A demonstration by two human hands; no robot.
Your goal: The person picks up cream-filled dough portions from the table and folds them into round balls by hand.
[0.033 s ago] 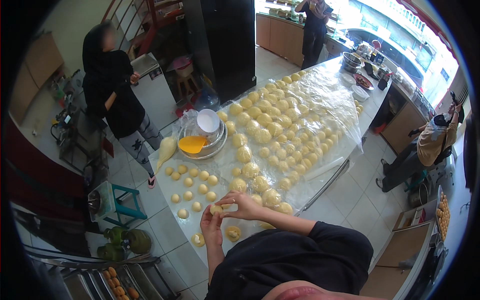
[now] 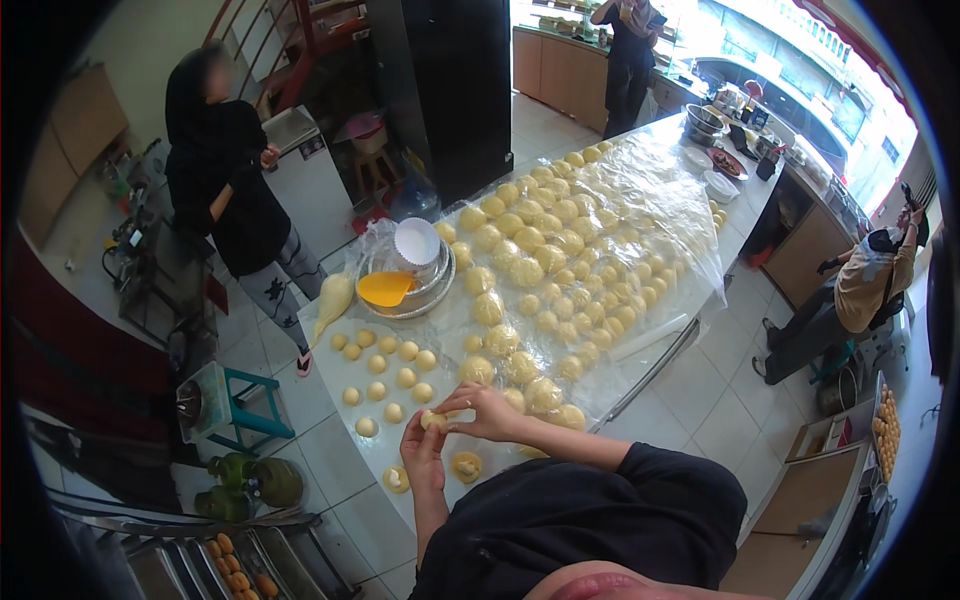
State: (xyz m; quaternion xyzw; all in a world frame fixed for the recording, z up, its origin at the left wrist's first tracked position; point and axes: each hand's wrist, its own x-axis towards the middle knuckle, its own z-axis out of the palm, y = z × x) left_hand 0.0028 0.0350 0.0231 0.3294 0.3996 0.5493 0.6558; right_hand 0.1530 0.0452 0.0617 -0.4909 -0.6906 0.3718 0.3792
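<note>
A small pale dough piece point(image 2: 433, 421) is held up between both hands over the near end of the white table. My left hand point(image 2: 423, 458) grips it from below with the fingers curled round. From the right, my right hand point(image 2: 488, 412) pinches its edge with the fingertips. Just below them on the table lie a flattened dough round with a white dab of filling point(image 2: 396, 479) and another filled dough round point(image 2: 466, 466). Several small smooth dough balls point(image 2: 405, 377) stand in loose rows beyond my left hand.
Larger dough balls point(image 2: 520, 368) lie under a clear plastic sheet point(image 2: 640, 215) across the table. A piping bag point(image 2: 335, 300) and metal bowls with a yellow scraper point(image 2: 385, 289) sit at the left edge. People stand left, far back and right.
</note>
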